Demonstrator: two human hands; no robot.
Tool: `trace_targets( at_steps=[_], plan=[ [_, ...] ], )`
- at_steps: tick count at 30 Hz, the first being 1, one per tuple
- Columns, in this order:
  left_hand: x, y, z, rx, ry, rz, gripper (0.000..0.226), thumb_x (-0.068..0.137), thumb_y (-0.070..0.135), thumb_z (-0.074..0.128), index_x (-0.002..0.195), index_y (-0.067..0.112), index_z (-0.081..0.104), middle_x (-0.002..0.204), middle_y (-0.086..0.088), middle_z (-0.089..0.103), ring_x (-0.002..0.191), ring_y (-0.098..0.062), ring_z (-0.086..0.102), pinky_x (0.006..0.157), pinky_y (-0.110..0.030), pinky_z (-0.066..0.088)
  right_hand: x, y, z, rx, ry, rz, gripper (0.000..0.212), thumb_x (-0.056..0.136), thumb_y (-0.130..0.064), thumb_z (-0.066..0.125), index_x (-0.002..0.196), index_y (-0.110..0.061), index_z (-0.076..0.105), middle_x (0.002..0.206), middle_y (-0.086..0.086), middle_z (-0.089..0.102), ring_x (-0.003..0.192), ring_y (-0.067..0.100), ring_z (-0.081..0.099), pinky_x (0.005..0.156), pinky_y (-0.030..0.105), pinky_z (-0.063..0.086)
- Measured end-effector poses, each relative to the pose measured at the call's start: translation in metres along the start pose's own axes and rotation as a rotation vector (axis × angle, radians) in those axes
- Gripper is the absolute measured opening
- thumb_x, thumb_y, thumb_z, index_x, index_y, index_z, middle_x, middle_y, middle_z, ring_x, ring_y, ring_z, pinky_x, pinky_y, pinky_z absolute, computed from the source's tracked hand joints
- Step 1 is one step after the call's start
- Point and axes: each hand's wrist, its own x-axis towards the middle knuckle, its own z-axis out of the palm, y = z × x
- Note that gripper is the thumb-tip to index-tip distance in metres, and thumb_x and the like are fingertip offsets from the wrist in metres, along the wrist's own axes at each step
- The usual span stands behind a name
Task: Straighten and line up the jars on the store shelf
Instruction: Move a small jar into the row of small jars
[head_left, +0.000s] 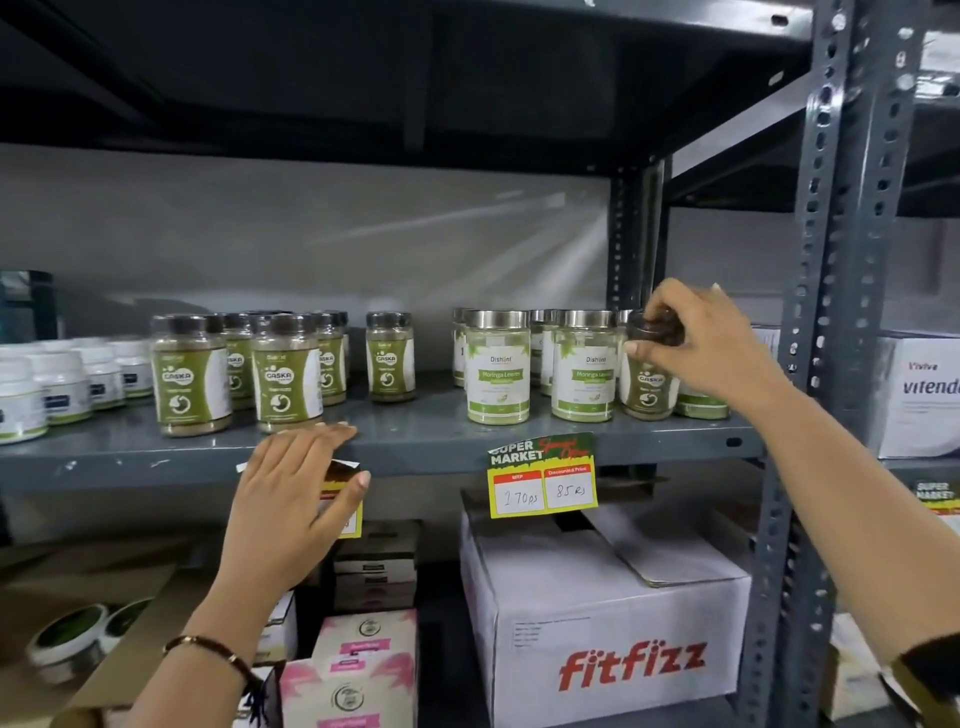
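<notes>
The right hand (706, 343) is closed over the dark lid of a Gaska jar (649, 382) standing near the right end of the grey metal shelf (415, 447), close to its front edge. Thumb and fingertips pinch the cap from above while the base appears to rest on the shelf, though motion blur makes that contact hard to confirm. This jar sits among the steel-lidded Moringa jars (497, 366), touching or just beside the rightmost front one, and well apart from its own kind: the cluster of Gaska jars (239, 371) toward the left half of the shelf. One more Gaska jar (390, 356) stands alone between the two groups, further back.

The left hand (296, 499) is open, fingers spread and relaxed, holding nothing; its fingertips lie at the front edge of the shelf, partly covering a price tag (345, 499) hanging there.

The held jar looks like a clear, rigid container of powder under shrink wrap, probably light enough for one hand. A grip on the cap alone is workable for sliding or a short lift, but the glossy wrap could slip; grasping around the labelled body would be steadier for carrying it to the left group. Neighbouring jars stand close, so a careless sideways nudge could knock them out of line.
</notes>
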Motion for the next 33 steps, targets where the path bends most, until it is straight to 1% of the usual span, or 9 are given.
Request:
trace_targets(
  at_steps=[1,3,7,10,13,20,26,30,33],
  plan=[
    [0.000,0.000,0.000,-0.001,0.000,-0.001,0.049,0.088,0.047,0.037,0.117,0.013,0.057,0.113,-0.006,0.062,0.107,-0.023,0.048,0.092,-0.037,0.030,-0.001,-0.007,-0.006,0.081,0.030,0.023,0.033,0.074,-0.032,0.072,0.091,-0.018,0.048,0.088,0.003,0.060,0.086,0.027,0.057,0.088,0.043,0.043],
    [0.000,0.003,0.000,-0.016,0.003,-0.004,0.048,0.088,0.048,0.038,0.117,0.014,0.057,0.113,-0.004,0.061,0.107,-0.021,0.048,0.091,-0.036,0.031,-0.003,-0.024,-0.019,0.275,0.100,0.108,0.035,0.071,-0.032,0.076,0.093,-0.022,0.051,0.086,-0.006,0.058,0.081,0.014,0.055,0.072,0.029,0.045],
    [0.000,0.004,-0.002,-0.051,0.010,-0.012,0.045,0.088,0.045,0.041,0.115,0.014,0.058,0.113,-0.002,0.061,0.106,-0.020,0.048,0.091,-0.034,0.031,0.010,-0.072,-0.026,0.633,0.098,0.075,0.035,0.068,-0.029,0.079,0.094,-0.020,0.057,0.077,-0.013,0.058,0.070,-0.003,0.054,0.060,0.005,0.041],
    [-0.001,0.001,-0.003,-0.057,0.000,-0.004,0.043,0.089,0.045,0.042,0.115,0.014,0.058,0.114,-0.001,0.060,0.108,-0.019,0.048,0.093,-0.032,0.030,0.029,-0.118,-0.002,0.753,0.007,0.005,0.029,0.071,-0.026,0.077,0.092,-0.016,0.061,0.075,-0.008,0.060,0.064,-0.007,0.055,0.058,0.009,0.044],
    [-0.001,-0.001,-0.004,-0.074,-0.007,-0.004,0.043,0.089,0.044,0.042,0.115,0.015,0.058,0.115,0.000,0.061,0.109,-0.018,0.048,0.094,-0.030,0.029,0.051,-0.157,0.032,0.737,-0.063,-0.026,0.025,0.072,-0.031,0.076,0.090,-0.020,0.063,0.078,-0.011,0.063,0.079,0.007,0.060,0.073,0.024,0.048],
    [0.000,-0.001,-0.007,-0.090,-0.022,0.002,0.042,0.089,0.044,0.043,0.116,0.015,0.058,0.116,0.001,0.061,0.110,-0.017,0.049,0.096,-0.029,0.026,0.069,-0.199,0.091,0.636,-0.270,-0.010,0.025,0.077,-0.029,0.073,0.098,-0.018,0.064,0.087,-0.006,0.060,0.089,0.015,0.057,0.078,0.027,0.045],
    [0.000,-0.003,-0.006,-0.100,-0.016,0.010,0.040,0.089,0.042,0.044,0.117,0.016,0.057,0.116,0.003,0.060,0.110,-0.015,0.047,0.098,-0.028,0.025,0.071,-0.202,0.099,0.664,-0.318,0.052,0.022,0.078,-0.030,0.072,0.097,-0.023,0.062,0.099,-0.002,0.061,0.094,0.016,0.058,0.059,0.017,0.039],
    [0.000,-0.003,-0.005,-0.104,-0.011,0.001,0.040,0.089,0.042,0.044,0.117,0.017,0.057,0.116,0.003,0.060,0.110,-0.015,0.048,0.099,-0.029,0.025,0.064,-0.197,0.092,0.623,-0.311,0.038,0.051,0.077,-0.040,0.069,0.123,-0.024,0.054,0.133,0.003,0.054,0.120,0.019,0.049,0.089,0.028,0.041],
    [-0.001,-0.002,-0.005,-0.103,-0.016,-0.007,0.040,0.089,0.043,0.043,0.116,0.017,0.057,0.116,0.003,0.060,0.110,-0.015,0.048,0.098,-0.027,0.024,0.042,-0.175,0.061,0.598,-0.031,-0.031,0.055,0.080,-0.037,0.067,0.129,-0.019,0.051,0.142,0.001,0.046,0.129,0.012,0.039,0.106,0.028,0.031]
  ],
)
